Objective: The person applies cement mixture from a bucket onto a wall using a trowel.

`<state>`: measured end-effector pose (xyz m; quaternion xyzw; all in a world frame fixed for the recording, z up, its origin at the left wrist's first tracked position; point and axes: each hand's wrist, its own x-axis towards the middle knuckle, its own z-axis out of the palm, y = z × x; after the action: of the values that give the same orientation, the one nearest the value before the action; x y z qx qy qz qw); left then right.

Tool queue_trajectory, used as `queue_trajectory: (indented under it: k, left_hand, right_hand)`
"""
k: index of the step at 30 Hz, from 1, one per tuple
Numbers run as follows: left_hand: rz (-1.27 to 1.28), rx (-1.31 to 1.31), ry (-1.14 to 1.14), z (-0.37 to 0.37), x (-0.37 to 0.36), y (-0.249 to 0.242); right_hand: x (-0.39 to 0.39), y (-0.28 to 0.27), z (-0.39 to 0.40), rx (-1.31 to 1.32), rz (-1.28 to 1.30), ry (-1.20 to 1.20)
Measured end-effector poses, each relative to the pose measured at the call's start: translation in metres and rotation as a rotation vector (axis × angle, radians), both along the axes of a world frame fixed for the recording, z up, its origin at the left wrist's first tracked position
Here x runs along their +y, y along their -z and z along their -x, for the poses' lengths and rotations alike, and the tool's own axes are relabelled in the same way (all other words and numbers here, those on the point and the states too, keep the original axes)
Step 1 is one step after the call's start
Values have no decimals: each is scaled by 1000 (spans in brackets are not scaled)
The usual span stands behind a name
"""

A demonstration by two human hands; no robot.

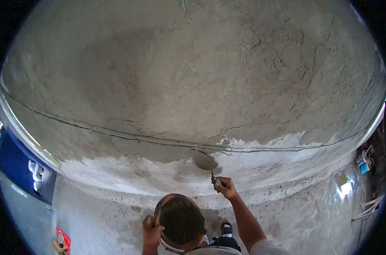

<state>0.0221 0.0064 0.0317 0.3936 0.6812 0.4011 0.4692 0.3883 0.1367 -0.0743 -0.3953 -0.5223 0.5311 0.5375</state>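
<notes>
My right hand point(224, 187) is closed round the handle of a trowel point(205, 160). The trowel's blade is against or very near the wall, at the lower edge of the grey plaster point(176, 97) and just under a dark string point(154, 141) that runs across the wall. My left hand point(152, 231) grips the left rim of a round bucket point(181, 222), held low in front of my body. Dark, wet-looking material lies inside the bucket. Below the plaster's ragged edge, a whitish band of wall point(108, 172) shows.
My foot in a dark sandal point(226, 228) stands on the concrete floor point(99, 212). A red object point(63, 240) lies at the lower left. White items point(36, 175) sit by a blue surface on the left. At the right are a blue item point(364, 165) and a pale frame point(368, 209).
</notes>
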Motion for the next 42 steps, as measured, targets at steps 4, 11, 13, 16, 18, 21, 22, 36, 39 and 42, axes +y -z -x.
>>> queue_trajectory:
  k: [4,11,13,16,18,21,22,36,39,42]
  left_hand:
    - [-9,-97,-48,1,-1,1]
    - [11,70,-4,1,-1,-1]
    - [-11,30,-7,-2,1,-4]
    - [-43,16,40,-4,0,-11]
    - [-44,-19,25,-2,-1,-5]
    - [-25,-61,-1,-3,-4,-3]
    - [-9,-71,-9,-3,-4,-4]
    - [-2,-20,12,5,-15,23]
    - [-41,-14,-1,2,-17,15]
    - [-58,-44,-1,6,-16,20]
  right_hand:
    - [8,-22,-7,-21,61,-4]
    - [30,-33,-12,28,-33,-91]
    - [25,-31,-12,79,2,-30]
    - [17,-1,-23,194,-28,66]
    - [3,21,-28,295,-34,93]
    - [-19,55,-27,429,5,124]
    - [-26,62,-25,460,44,128]
    - [11,-45,-1,-89,30,-97]
    - [29,-50,-8,-132,36,-135]
    - [34,-67,-4,-144,4,-113]
